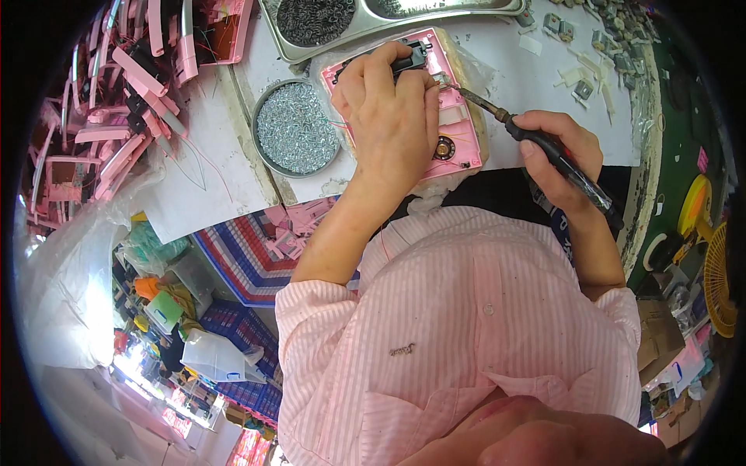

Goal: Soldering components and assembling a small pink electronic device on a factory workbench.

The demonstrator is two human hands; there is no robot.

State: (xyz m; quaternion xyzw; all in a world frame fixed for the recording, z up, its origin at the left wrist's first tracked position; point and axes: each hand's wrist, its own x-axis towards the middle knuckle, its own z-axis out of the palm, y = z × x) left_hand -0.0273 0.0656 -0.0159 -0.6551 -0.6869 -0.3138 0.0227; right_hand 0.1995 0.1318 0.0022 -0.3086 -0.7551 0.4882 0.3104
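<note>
The pink casing (464, 138) lies open on the tabletop (203, 144) beneath the left hand (387, 116), whose fingers curl over a black part (416, 57) near its far edge; whether they grip it cannot be told. To the right, the right hand (569, 144) grips a soldering iron (561, 161) by its black handle, its tip within the casing just beside the left fingers.

fingers (549, 123) gripping soldering iron (569, 170), pink casing (464, 142)
</note>
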